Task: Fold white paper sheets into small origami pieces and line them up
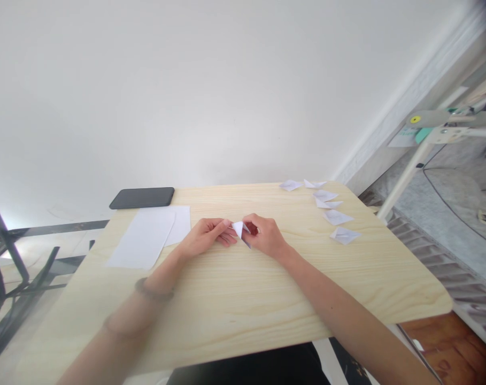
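A small folded piece of white paper (238, 229) is held between my two hands above the middle of the wooden table. My left hand (207, 235) pinches its left side between thumb and fingers. On the other side, my right hand (264, 235) grips the paper's right part, with the fingertips curled and partly hidden. The paper shows pointed corners and a flap that angles down to the right. Several folded white paper boats (338, 216) stand in a loose row along the table's right side, away from my hands.
Flat white paper sheets (140, 240) lie overlapping on the left of the wooden table (226, 310). A black phone (142, 198) rests at the back left edge. Behind the table rises a white wall (210, 96). A white metal frame (411, 166) stands at the right.
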Tool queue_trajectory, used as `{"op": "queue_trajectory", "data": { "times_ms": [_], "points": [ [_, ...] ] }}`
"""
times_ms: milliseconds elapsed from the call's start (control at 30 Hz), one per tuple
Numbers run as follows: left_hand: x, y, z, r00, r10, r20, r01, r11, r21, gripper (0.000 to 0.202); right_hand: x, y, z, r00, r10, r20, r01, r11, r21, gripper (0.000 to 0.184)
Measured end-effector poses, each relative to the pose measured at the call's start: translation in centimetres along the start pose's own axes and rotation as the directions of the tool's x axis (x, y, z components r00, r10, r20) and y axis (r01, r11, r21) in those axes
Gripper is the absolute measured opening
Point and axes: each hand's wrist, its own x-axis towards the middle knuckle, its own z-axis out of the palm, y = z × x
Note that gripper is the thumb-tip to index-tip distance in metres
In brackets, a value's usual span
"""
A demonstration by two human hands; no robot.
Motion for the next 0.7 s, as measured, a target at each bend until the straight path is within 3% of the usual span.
{"op": "queue_trajectory", "data": {
  "times_ms": [167,333,533,700],
  "points": [
    [-0.1,0.2,-0.2,0.998,0.002,0.059,-0.005,0.999,0.045,0.041,-0.3,-0.2,0.4,0.98,-0.194,0.039,0.197,0.972,-0.129,0.011],
    [-0.3,0.9,-0.1,0.998,0.004,0.058,-0.007,0.999,0.048,0.036,-0.5,0.0,0.8,0.969,-0.233,0.085,0.247,0.943,-0.225,0.01],
    [-0.3,1.0,-0.1,0.998,-0.005,0.063,0.005,1.0,0.003,0.032,-0.4,-0.1,0.8,0.981,-0.193,0.025,0.194,0.966,-0.17,0.004],
    [0.0,0.5,-0.2,1.0,-0.028,0.014,0.028,1.0,-0.001,0.033,-0.2,-0.3,0.4,0.999,-0.043,-0.001,0.043,0.999,-0.009,0.007]
  ]
}}
